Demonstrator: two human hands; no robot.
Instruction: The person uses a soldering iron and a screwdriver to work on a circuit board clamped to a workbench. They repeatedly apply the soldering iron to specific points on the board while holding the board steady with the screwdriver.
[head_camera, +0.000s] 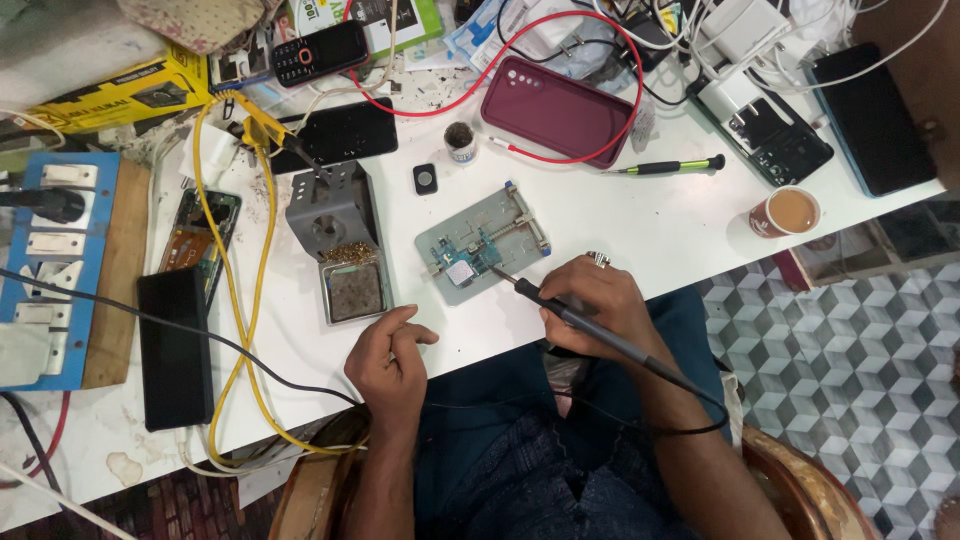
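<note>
My right hand (590, 300) grips a black soldering iron (560, 312) like a pen, its cable trailing back over my lap. The iron's tip touches a small blue circuit board (464, 262) clamped in a grey metal holder (520, 215) on the white table. My left hand (388, 362) rests at the table's near edge with its fingers loosely curled and holds nothing. It lies just below a grey soldering-iron stand (335, 215) with a tray of brass wool and a sponge.
A maroon phone case (555, 110), a red wire, a screwdriver (670, 166), several phones and a paper cup of tea (788, 212) lie across the table. A blue socket board (55, 260), a yellow cable and a black phone (176, 345) sit at the left.
</note>
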